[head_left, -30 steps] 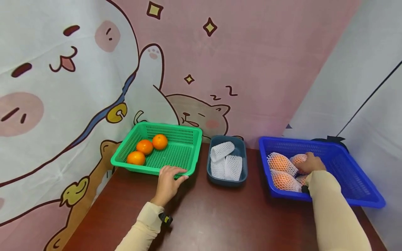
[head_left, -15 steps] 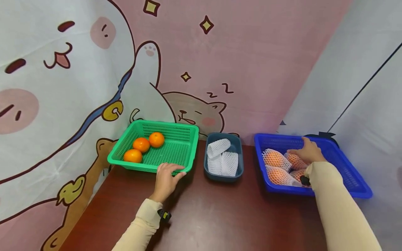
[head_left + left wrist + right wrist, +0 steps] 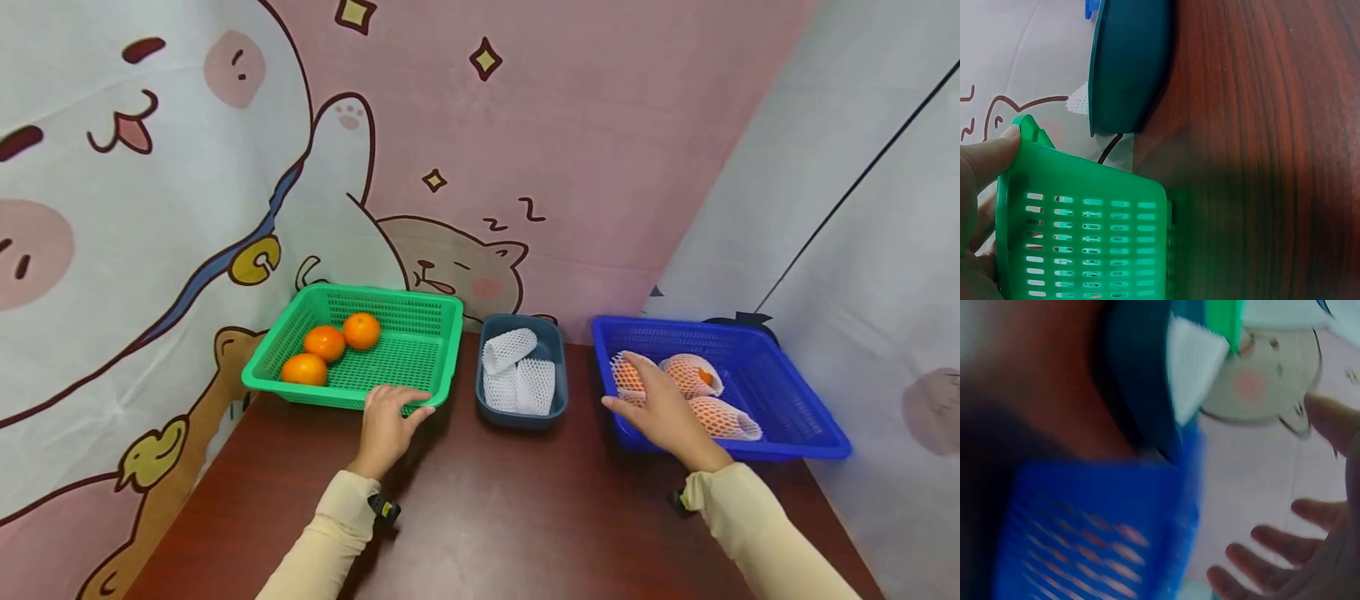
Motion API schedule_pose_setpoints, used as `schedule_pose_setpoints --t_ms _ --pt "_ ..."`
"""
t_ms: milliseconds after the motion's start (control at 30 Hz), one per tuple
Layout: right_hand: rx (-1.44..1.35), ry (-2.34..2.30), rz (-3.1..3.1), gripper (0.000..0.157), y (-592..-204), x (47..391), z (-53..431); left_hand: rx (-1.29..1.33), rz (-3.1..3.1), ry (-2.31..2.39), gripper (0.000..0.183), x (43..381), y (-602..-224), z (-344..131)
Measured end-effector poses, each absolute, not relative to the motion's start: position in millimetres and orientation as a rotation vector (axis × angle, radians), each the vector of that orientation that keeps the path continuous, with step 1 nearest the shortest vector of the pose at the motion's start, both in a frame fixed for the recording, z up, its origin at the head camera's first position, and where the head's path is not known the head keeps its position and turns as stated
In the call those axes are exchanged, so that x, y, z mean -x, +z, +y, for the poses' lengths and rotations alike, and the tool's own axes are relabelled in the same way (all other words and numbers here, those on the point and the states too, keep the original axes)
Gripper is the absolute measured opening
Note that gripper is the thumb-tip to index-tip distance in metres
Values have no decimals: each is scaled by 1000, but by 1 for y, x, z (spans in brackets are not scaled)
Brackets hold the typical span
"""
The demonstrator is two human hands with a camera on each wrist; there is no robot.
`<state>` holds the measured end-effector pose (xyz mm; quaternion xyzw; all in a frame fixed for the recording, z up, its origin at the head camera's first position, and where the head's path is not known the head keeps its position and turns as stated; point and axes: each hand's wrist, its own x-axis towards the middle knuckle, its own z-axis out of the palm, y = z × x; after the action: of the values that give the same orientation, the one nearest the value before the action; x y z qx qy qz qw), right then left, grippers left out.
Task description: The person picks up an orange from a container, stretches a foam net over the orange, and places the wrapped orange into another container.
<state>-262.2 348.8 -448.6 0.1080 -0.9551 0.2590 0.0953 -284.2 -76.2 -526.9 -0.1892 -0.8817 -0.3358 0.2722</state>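
My left hand holds the front right corner of the green basket. In the left wrist view the thumb lies over the rim, with the other fingers behind it. Three bare oranges sit along that basket's left side. Over the front left of the blue basket, my right hand has its fingers spread and holds nothing, as the right wrist view also shows. Several oranges in white foam nets lie in the blue basket. The right hand partly covers the leftmost netted orange.
Between the baskets stands a dark blue-grey tub with several white foam net sleeves in it. All three containers are on a dark red-brown wooden table. A printed cloth hangs right behind them.
My right hand has let go of a netted orange and moved left and nearer inside the blue basket's area, its fingers spreading. The left hand stays on the green basket. The head view has shifted slightly right.
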Motion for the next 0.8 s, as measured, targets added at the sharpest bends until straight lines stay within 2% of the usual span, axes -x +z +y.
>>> schedule_pose_setpoints --t_ms 167,467,800 --pt "-200 607 -2881 80 -483 241 333 515 -2368 -906 27 284 -526 -78" --pt "-211 505 -2561 44 -515 235 330 532 -2337 -923 27 282 -524 -77" --pt "-189 461 -2421 38 -527 238 329 512 -2504 -970 28 284 -507 -81"
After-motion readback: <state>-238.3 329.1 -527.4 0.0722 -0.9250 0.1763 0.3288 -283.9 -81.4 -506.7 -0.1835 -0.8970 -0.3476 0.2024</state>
